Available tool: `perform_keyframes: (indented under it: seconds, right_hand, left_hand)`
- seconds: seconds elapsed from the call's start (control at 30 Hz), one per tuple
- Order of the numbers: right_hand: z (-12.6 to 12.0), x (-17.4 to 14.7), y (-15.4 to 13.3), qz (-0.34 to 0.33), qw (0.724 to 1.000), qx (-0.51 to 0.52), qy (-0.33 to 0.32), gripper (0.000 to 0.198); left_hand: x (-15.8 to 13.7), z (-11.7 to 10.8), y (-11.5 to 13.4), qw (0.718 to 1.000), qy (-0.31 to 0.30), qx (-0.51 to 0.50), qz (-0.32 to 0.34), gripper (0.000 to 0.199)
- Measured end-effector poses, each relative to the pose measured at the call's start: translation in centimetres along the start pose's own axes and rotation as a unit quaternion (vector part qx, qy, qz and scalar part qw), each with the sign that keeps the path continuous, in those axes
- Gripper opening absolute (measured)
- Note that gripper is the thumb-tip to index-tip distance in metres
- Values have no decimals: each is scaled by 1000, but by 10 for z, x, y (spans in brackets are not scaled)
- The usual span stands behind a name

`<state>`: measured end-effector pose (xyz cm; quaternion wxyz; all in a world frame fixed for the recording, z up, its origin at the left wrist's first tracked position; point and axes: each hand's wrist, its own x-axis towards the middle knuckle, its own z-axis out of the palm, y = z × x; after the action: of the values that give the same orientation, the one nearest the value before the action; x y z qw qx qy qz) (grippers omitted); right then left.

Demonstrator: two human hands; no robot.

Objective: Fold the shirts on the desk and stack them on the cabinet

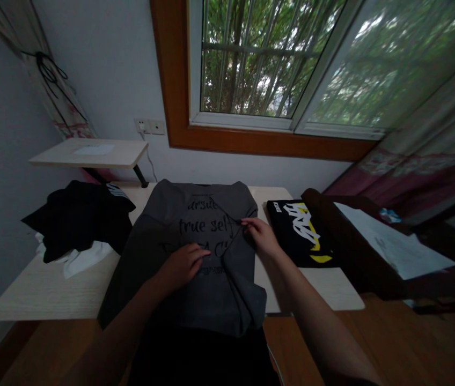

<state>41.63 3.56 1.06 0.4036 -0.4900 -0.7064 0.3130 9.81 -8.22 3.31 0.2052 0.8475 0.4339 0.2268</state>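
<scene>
A dark grey T-shirt with black lettering lies spread on the table, its lower part hanging over the front edge. Its right side is folded slantwise inward, with creases running across the print. My right hand pinches the fabric at this right side, thumb and fingers closed. Over the middle of the print is my left hand, its index finger stretched out and the others bent; I see no cloth gripped in it. Part of the lettering is hidden beneath that hand.
A folded black garment with white and yellow print lies at the right. Black clothing is heaped over a white cloth on the left. A small raised shelf stands behind the heap. Papers lie on dark furniture at far right.
</scene>
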Motion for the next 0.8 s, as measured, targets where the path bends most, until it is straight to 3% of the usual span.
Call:
perform_keyframes:
  seconds: [0.1,0.23,0.4,0.53,0.8]
  right_hand:
    - [-2,3,15,-54,993,-88,55,35]
    - [-1,-1,17,-82,986,-119,86,35]
    - [1,-4,14,-73,985,-139,76,37]
    - [1,-3,15,-68,985,-133,83,39]
    - [1,-3,15,-61,985,-146,65,40]
  left_hand:
    - [21,14,11,998,-14,-31,62,46]
    - [45,22,22,989,-53,-75,114,55]
    - [63,28,27,968,-155,-96,171,40]
    - [62,25,24,954,-196,-147,175,31]
    - [42,-7,-3,906,-267,-301,132,32]
